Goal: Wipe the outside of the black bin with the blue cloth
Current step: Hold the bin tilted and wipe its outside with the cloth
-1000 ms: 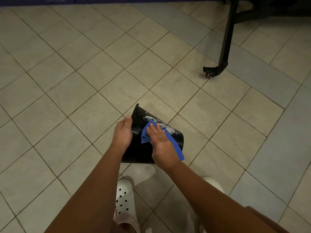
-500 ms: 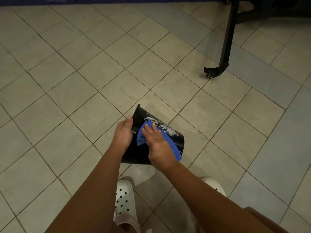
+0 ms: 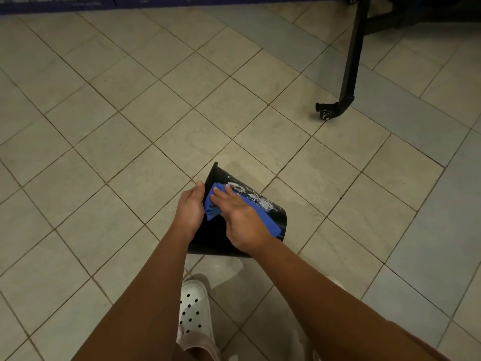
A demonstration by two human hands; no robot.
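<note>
On black bin: both hands, blue cloth.

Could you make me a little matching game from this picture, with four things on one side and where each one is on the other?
Things:
1. blue cloth
2. left hand
3. white foam
4. white clog

Places:
A. smeared on the black bin's upper side
B. on the tiled floor, just below the bin in the picture
C. pressed on the bin under the right hand
D. gripping the bin's left edge

Pairs: 1-C, 2-D, 3-A, 4-B
</note>
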